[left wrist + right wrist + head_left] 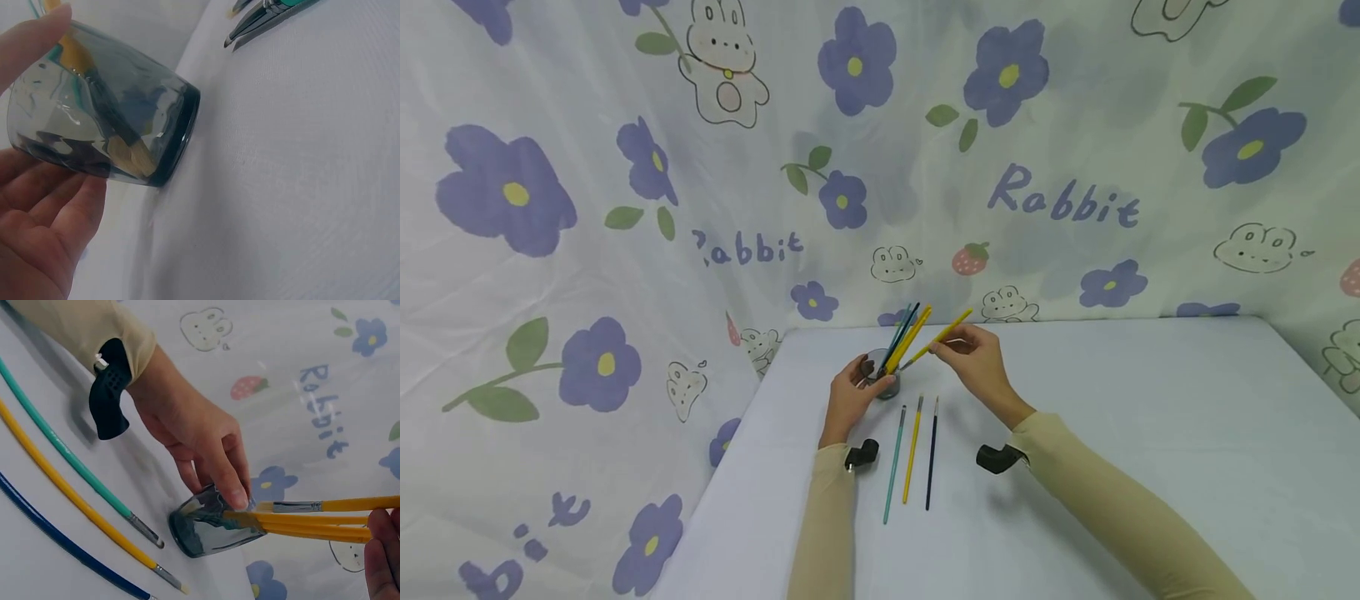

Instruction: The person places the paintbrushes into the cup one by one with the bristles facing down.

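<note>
My left hand [848, 398] grips a clear bluish glass [891, 389], thumb on one side and fingers on the other. Several paintbrushes lean in it, with blue, teal and yellow handles; through the glass wall, pale bristles [131, 157] point toward the base. To the right of the glass, my right hand [977, 357] pinches a yellow paintbrush [951, 327] by its handle. Its bristles [264, 507] are at the glass rim, near my left thumb; whether they are inside cannot be told.
In front of the glass, a teal paintbrush [894, 467], another yellow paintbrush [913, 454] and a dark blue paintbrush [932, 458] lie side by side on the white tabletop [1120, 467]. A curtain [917, 167] printed with flowers and rabbits hangs behind and left of the table.
</note>
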Demonstrator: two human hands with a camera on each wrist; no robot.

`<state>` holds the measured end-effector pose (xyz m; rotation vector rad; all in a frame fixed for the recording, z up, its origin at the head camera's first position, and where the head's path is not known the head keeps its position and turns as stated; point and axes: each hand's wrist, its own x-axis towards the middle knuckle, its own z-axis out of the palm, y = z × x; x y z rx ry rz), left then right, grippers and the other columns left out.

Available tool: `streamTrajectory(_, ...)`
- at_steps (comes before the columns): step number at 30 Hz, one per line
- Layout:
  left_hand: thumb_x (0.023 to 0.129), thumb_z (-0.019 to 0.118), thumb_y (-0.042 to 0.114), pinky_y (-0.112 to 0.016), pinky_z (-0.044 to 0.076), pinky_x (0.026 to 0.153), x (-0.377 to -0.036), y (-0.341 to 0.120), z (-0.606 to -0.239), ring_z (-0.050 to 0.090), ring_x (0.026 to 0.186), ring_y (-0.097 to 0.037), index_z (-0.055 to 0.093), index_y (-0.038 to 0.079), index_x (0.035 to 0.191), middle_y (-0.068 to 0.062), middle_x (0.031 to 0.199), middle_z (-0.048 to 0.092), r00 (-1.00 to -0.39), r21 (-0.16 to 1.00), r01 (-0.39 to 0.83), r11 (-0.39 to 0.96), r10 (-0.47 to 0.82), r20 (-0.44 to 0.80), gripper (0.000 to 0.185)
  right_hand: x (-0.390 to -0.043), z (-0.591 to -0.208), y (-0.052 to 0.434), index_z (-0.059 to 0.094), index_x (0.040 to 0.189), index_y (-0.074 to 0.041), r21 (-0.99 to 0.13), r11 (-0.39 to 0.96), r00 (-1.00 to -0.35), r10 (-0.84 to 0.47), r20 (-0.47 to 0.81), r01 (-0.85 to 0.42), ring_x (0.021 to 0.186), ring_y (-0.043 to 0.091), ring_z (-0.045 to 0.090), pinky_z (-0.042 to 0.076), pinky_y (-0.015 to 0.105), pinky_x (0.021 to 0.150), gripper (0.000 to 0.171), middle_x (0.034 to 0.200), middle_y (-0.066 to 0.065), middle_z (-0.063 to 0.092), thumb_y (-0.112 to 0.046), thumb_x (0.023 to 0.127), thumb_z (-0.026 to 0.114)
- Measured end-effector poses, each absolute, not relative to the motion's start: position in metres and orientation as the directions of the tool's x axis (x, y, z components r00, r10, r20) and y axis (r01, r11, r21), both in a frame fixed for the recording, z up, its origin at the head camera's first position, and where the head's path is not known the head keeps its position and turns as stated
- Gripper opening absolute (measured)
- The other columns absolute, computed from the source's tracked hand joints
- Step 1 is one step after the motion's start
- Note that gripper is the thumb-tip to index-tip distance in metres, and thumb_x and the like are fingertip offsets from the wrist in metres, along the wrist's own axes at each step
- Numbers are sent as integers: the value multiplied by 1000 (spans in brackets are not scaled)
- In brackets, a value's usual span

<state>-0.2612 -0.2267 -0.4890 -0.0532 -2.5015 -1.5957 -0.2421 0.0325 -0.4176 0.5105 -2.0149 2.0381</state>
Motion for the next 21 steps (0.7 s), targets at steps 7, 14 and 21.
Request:
streamTrajectory(7,82,87,45,-49,50,116,-263,-227,-488,57,140,-36,50,7,153,-18,147,61,-984,893,120,434,-69,165,89,-245,-417,25,70,106,3,-921,-40,-918,-74,389,-388,91,7,76,63,22,90,19,110,22,73,-10,93,77)
streamTrajectory(14,80,88,47,-49,50,116,-266,-226,-488,57,140,-37,50,8,152,-18,146,62,-984,896,122,427,-69,167,90,-248,-413,21,70,106,2,-929,-20,-928,-44,370,-369,97,22,78,63,23,90,19,109,20,74,-12,94,76)
streamTrajectory(21,80,88,47,-48,50,116,-264,-227,-489,57,140,-36,50,9,153,-18,148,61,-986,901,99,422,-78,144,91,-258,-416,16,72,104,1,-941,-9,-941,-20,339,-339,95,20,77,63,22,88,18,107,20,75,-12,93,76)
